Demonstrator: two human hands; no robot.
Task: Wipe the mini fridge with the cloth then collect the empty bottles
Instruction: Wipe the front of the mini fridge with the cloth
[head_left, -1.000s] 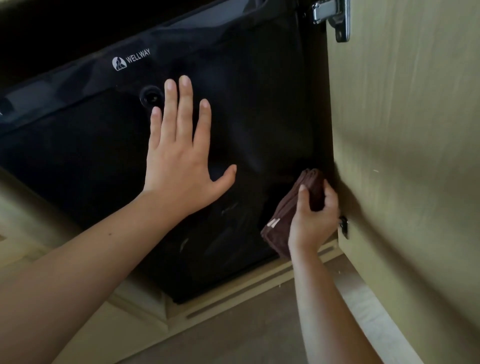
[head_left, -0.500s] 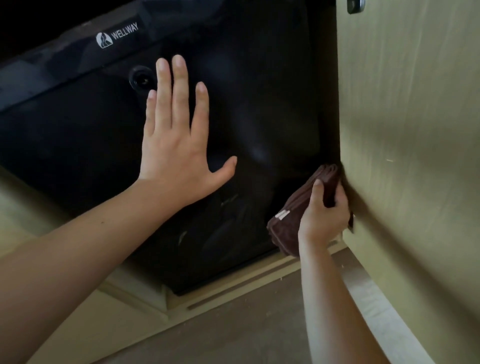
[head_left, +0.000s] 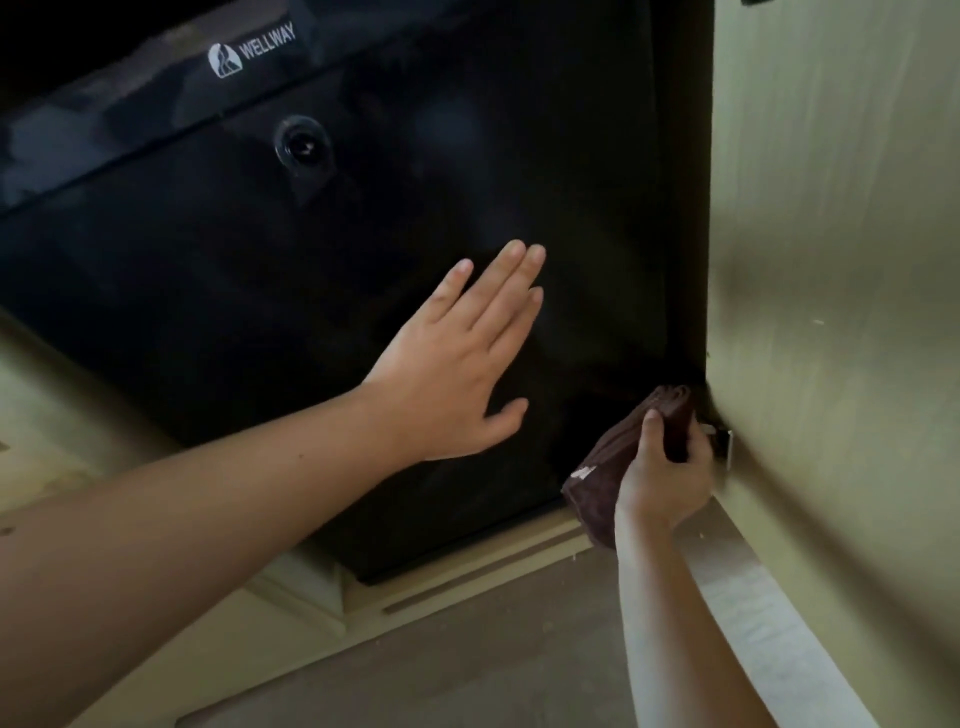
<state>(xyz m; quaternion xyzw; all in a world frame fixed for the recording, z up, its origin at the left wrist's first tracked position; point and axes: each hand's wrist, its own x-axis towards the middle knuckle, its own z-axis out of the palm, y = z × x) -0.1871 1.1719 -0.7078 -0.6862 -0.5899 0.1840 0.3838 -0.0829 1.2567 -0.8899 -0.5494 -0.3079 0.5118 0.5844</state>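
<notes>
A black mini fridge (head_left: 363, 218) with a white WELLWAY logo and a round lock fills the upper left of the head view. My left hand (head_left: 457, 364) lies flat against its door, fingers straight and pointing up to the right. My right hand (head_left: 665, 467) grips a folded dark brown cloth (head_left: 602, 478) at the door's lower right corner, where the fridge meets the cabinet door. No bottles are in view.
An open pale wooden cabinet door (head_left: 841, 312) stands close on the right, with a small metal fitting (head_left: 724, 441) by my right hand. A pale cabinet base (head_left: 467, 582) runs under the fridge, above a brown floor (head_left: 467, 675).
My left hand has slid down and to the right across the door and turned its fingers rightward. My right hand with the cloth has stayed low at the door's right edge.
</notes>
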